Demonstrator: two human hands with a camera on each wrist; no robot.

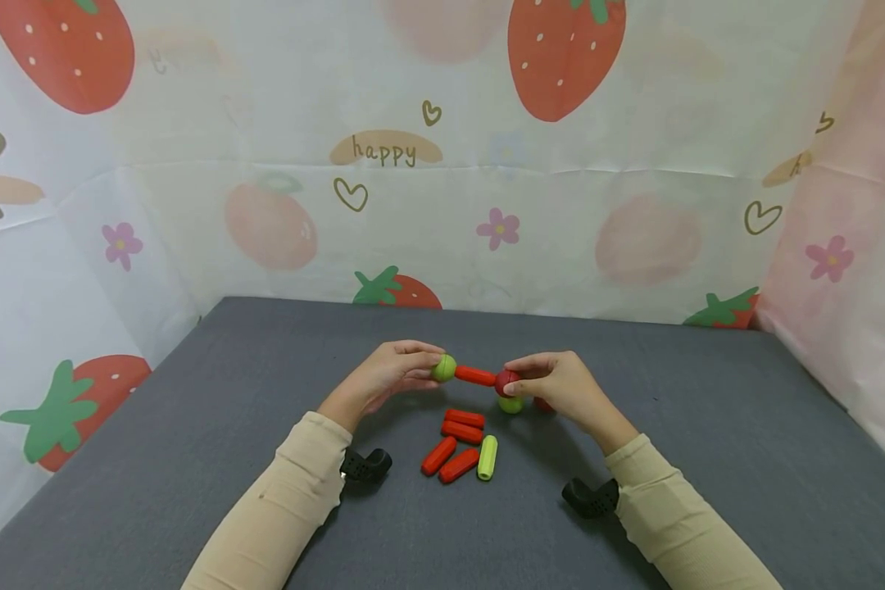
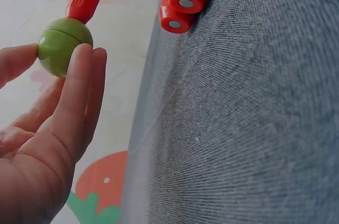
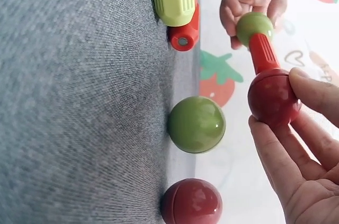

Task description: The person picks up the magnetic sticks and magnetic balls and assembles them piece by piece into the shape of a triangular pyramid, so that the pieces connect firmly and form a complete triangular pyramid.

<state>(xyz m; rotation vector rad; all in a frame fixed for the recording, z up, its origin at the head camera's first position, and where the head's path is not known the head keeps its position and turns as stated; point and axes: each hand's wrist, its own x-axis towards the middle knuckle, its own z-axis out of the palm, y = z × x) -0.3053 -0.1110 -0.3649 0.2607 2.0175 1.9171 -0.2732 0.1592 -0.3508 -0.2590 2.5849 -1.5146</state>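
My left hand pinches a green ball between thumb and fingers. My right hand holds a dark red ball by its fingertips. A ridged red rod bridges the two balls, one end against each, and this joined piece is held up above the table. Below the right hand, a second green ball rests on the cloth beside another dark red ball. The right hand partly covers that red ball in the head view.
Nearer the body, several loose red rods and one yellow-green rod lie on the grey tabletop. Round metal discs show in the rod ends. A printed cloth hangs behind and at both sides. Black wrist mounts stick out below the sleeves.
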